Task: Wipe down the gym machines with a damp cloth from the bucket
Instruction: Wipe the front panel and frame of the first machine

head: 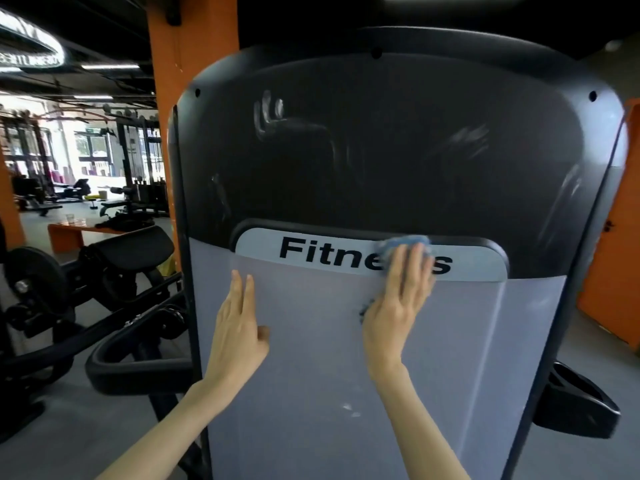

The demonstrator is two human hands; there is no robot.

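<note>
– Two hands on the machine? Where exactly?

– Both are on the gym machine's tall curved plastic cover. The left hand lies flat on the cover's pale grey lower panel. Its grip is spread, fingers straight and pointing up, thumb out to the side, holding nothing.

– And the other one?

– The right hand is higher and further right, at the light grey label strip printed "Fitness" in black. Its grip is flat too, with straight fingers close together pressing the crumpled blue cloth against the strip. The cloth bunches out above the fingertips and hides part of the last letters. A dark scrap shows just beside the palm, and I cannot tell whether it belongs to the cloth.

– Above the strip?

– There is a dark glossy upper panel with pale streaks and smears toward its upper left and right.

– And round about?

– An orange pillar rises behind the cover. To the left stands a black padded machine with a round black weight plate. Farther back is a low orange worktop with a small clear cup on it. A black moulded holder juts out at the cover's lower right edge.
</note>
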